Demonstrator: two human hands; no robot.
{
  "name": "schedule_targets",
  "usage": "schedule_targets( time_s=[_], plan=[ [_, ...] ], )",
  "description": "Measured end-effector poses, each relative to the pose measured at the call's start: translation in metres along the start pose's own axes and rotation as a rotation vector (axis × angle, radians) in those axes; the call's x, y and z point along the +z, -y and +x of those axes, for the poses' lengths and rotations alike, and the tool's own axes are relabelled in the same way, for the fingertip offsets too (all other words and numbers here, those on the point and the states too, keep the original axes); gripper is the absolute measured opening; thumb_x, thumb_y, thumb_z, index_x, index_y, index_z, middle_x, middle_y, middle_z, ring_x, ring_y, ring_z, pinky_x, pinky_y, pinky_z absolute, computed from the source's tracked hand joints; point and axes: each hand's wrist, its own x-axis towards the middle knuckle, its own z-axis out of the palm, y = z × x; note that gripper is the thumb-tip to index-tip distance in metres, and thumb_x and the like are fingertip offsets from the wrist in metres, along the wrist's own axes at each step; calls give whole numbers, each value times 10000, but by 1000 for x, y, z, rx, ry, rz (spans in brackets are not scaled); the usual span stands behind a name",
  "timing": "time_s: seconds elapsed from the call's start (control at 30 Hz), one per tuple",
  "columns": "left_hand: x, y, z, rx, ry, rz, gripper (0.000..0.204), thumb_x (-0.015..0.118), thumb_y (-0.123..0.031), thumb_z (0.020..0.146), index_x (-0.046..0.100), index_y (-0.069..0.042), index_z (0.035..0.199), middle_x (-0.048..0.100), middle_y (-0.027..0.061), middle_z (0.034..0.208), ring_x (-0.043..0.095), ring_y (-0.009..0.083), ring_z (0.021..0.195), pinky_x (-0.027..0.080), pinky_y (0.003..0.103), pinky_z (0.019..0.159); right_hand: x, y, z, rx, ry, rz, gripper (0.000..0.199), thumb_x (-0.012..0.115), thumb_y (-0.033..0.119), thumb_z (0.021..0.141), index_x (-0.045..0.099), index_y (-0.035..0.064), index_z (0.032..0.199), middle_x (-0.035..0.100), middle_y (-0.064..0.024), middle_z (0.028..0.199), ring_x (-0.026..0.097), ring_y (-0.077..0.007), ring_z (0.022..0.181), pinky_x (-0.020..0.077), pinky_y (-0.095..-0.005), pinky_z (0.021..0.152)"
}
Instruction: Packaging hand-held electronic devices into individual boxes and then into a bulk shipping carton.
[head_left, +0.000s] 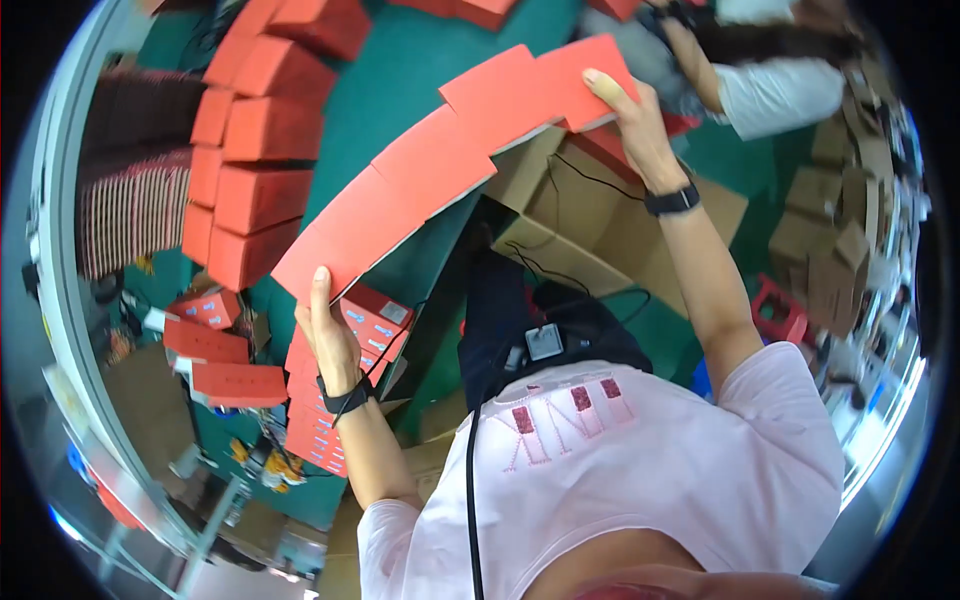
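Observation:
A row of several red boxes (432, 165) spans the space between my two hands, held end to end above the green table. My left hand (332, 335) grips the near left end, its thumb lying on top of the last box. At the far right end my right hand (637, 125) clasps the row, thumb on the upper face and fingers mostly hidden behind it. Below the row's right half stands an open cardboard carton (650, 240), with something red partly visible inside near my right wrist. More red boxes (375, 318) with white labels sit just beside my left hand.
Stacked red boxes (262, 195) line the green table (385, 50) at the left. A tall stack of thin flat pieces (135, 220) stands beyond them. Another person's arm (700, 70) is at the upper right. Brown cartons (820, 250) and a red stool (778, 312) lie right.

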Motion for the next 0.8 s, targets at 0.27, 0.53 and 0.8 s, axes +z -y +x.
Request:
schedule_targets(
  time_s=[0.27,0.53,0.8],
  plan=[
    [140,31,-42,-133,674,382,394,739,-199,846,616,69,1107,646,79,1076,591,149,964,456,313,894,-133,29,-278,196,-827,-46,378,604,270,948,607,-42,1160,654,-63,1086,599,-129,985,457,-277,879],
    [264,197,-27,-411,995,413,475,702,-293,885,601,58,1189,649,86,1135,583,148,1076,422,303,965,-153,-90,-363,287,-1203,-178,325,609,230,952,622,-44,1125,646,-48,1047,554,-106,940,438,-284,865],
    [341,365,51,-460,865,355,518,712,-302,879,550,32,1241,589,116,1234,549,173,1137,405,323,1014,-220,-292,-260,247,-1179,-175,347,631,269,942,631,-51,1076,653,-48,1010,556,-113,927,447,-286,855]
  ],
)
